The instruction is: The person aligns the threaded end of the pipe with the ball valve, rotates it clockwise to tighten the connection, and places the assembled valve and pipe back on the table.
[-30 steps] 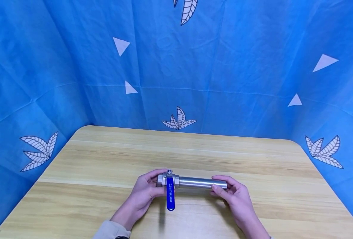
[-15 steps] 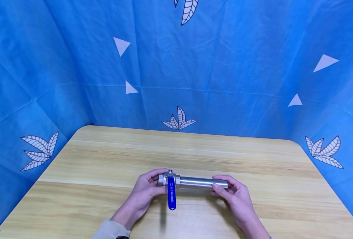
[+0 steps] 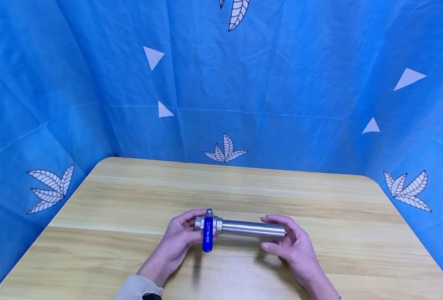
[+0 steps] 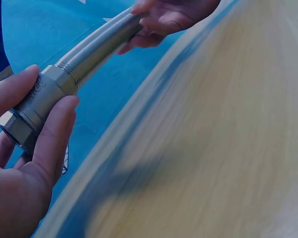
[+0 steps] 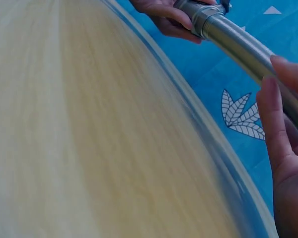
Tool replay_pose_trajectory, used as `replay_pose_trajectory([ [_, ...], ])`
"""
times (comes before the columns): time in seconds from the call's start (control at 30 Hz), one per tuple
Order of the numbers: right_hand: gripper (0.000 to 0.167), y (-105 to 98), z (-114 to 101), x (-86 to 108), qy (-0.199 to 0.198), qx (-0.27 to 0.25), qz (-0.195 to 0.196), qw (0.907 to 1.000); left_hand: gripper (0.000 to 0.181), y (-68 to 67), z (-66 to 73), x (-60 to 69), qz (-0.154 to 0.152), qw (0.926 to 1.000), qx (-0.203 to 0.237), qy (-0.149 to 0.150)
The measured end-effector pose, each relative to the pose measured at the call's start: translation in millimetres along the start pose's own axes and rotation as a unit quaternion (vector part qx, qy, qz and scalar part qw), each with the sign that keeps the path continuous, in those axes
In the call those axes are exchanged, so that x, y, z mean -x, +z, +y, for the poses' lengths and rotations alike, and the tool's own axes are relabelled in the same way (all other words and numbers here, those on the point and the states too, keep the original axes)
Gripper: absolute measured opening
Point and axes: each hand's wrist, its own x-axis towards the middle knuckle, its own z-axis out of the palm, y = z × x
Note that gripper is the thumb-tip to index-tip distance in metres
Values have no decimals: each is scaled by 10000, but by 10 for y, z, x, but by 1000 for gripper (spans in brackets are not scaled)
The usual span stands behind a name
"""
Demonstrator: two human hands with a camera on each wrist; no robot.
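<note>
A steel ball valve (image 3: pixel 219 226) with a blue lever handle (image 3: pixel 207 237) is held above the table. My left hand (image 3: pixel 173 246) grips the valve body, thumb on the near side and fingers behind; the left wrist view shows its hex end (image 4: pixel 17 130) by the palm. A bright metal pipe (image 3: pixel 245 228) runs from the valve's right side, roughly level. Around the pipe's free end, my right hand (image 3: pixel 298 250) stands with thumb and fingers spread, the thumb apart from the pipe in the head view. Whether any right finger touches the far side is hidden.
The wood-grain table (image 3: pixel 131 196) lies beneath both hands, with their shadows on it. Blue cloth (image 3: pixel 221 83) printed with white leaves and triangles hangs behind the table and along both sides.
My right thumb and fingers have spread from their hold on the pipe. The valve and pipe have shifted slightly left, and the lever has swung a little with them. My left hand keeps its grip.
</note>
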Motion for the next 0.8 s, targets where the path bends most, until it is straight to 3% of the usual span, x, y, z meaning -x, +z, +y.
replay_pose_trajectory([
  [0.2, 48, -2, -24, 4, -60, 140, 76, 9999, 67, 35, 10, 0, -112, 9999, 7, -112],
  [0.43, 37, -13, -44, -6, 364, 58, 117, 9993, 63, 42, 19, 2, -95, 9999, 44, -94],
  [0.8, 28, -1, -45, 1, 504, 140, 88, 9986, 71, 37, 22, 19, -21, 9999, 3, -162],
])
